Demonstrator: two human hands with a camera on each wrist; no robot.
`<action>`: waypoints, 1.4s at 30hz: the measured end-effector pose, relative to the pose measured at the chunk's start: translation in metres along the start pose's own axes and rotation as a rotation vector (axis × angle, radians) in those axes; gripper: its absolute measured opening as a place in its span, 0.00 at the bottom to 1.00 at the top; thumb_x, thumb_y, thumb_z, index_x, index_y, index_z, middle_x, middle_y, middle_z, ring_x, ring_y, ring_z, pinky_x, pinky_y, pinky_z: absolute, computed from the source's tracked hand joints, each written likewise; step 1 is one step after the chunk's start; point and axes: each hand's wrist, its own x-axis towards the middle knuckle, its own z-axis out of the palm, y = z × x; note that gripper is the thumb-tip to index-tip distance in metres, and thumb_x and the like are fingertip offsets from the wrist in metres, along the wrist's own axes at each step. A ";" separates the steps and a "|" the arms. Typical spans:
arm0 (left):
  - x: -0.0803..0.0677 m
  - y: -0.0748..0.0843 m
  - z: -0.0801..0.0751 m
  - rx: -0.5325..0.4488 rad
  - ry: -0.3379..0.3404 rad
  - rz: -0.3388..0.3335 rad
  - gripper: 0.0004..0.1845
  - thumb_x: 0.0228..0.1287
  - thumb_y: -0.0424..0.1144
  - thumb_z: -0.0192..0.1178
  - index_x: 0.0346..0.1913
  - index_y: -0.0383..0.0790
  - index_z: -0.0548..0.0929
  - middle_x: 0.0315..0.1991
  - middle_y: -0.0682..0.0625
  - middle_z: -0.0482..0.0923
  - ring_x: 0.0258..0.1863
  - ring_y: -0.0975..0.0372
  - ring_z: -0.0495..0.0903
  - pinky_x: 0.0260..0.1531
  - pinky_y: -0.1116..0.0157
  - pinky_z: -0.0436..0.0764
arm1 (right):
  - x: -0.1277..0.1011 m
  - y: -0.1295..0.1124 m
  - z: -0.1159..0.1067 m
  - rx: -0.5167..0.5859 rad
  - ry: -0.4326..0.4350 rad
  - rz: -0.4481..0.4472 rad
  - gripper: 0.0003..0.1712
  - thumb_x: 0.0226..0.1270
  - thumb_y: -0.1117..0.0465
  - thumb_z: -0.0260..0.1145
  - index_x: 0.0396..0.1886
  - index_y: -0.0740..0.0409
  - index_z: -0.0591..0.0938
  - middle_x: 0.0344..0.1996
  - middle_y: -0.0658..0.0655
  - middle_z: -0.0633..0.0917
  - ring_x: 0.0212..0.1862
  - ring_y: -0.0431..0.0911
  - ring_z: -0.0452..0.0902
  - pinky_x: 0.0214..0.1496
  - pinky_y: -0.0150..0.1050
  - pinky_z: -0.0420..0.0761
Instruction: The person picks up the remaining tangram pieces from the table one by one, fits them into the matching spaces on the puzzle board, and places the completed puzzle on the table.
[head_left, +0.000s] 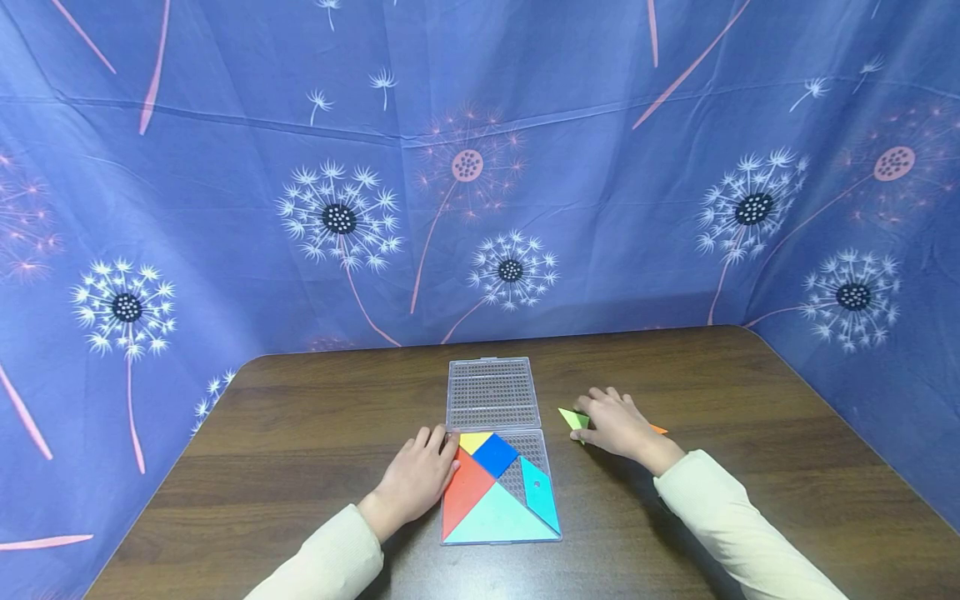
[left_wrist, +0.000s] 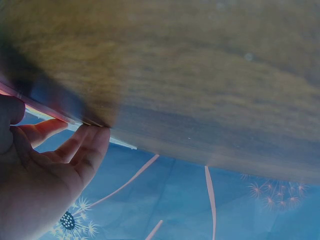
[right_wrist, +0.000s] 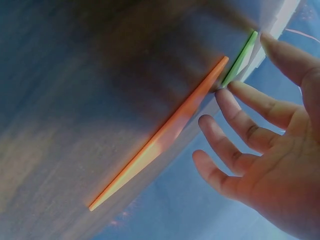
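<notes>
Pinching a lime-green triangle [head_left: 573,419] between thumb and index finger, our right hand [head_left: 618,423] works low over the wooden counter [head_left: 300,442], well to the right of the clear case; its other fingers are bent loosely and spread apart. Near these lies an orange triangle [right_wrist: 165,135], partly hidden behind that hand in the head view but seen lengthwise from the right wrist. Our left hand [head_left: 420,475] rests against the left side of the case, its fingers relaxed and laid over the upper left corner of the tray [head_left: 512,483], its thumb by the red triangle [head_left: 465,492]. In that tray we see the red triangle along the left side, a big mint triangle [head_left: 498,517] along the near edge, a yellow piece [head_left: 474,441] at the far left, a blue square [head_left: 496,456] touching it, and a turquoise parallelogram [head_left: 540,500] at the right; between the last two, the dotted floor shows through. The lid [head_left: 492,387] lies folded back flat on the far side. Beyond the counter hangs our blue cloth [head_left: 375,142], printed with dandelions, and pale sleeves [head_left: 333,554] cover both our forearms.
</notes>
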 end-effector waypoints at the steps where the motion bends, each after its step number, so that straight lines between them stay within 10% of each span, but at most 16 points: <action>1: 0.000 0.000 0.000 0.000 0.001 0.000 0.22 0.66 0.49 0.49 0.56 0.41 0.74 0.49 0.44 0.72 0.44 0.55 0.72 0.40 0.61 0.77 | 0.000 0.000 0.000 0.001 -0.003 0.002 0.24 0.51 0.49 0.69 0.44 0.59 0.80 0.39 0.57 0.79 0.42 0.55 0.71 0.43 0.55 0.69; 15: 0.000 0.000 0.000 -0.002 -0.009 0.001 0.22 0.66 0.49 0.48 0.57 0.41 0.74 0.49 0.44 0.72 0.44 0.55 0.72 0.40 0.61 0.77 | -0.002 0.000 -0.001 -0.005 0.011 -0.025 0.14 0.48 0.63 0.70 0.36 0.58 0.80 0.32 0.53 0.77 0.36 0.50 0.70 0.35 0.47 0.68; 26: 0.000 0.000 0.000 -0.016 -0.019 -0.001 0.22 0.67 0.50 0.48 0.57 0.41 0.74 0.49 0.44 0.72 0.44 0.55 0.71 0.40 0.61 0.77 | -0.002 0.002 0.002 0.025 0.027 -0.087 0.24 0.39 0.80 0.63 0.38 0.55 0.80 0.37 0.55 0.79 0.41 0.55 0.73 0.39 0.56 0.71; 42: 0.001 -0.001 0.001 -0.014 -0.027 -0.007 0.23 0.66 0.50 0.48 0.58 0.41 0.73 0.48 0.44 0.72 0.44 0.55 0.71 0.40 0.60 0.77 | -0.001 0.001 -0.001 0.004 0.010 -0.035 0.13 0.46 0.59 0.72 0.32 0.57 0.81 0.32 0.53 0.78 0.38 0.52 0.71 0.39 0.54 0.70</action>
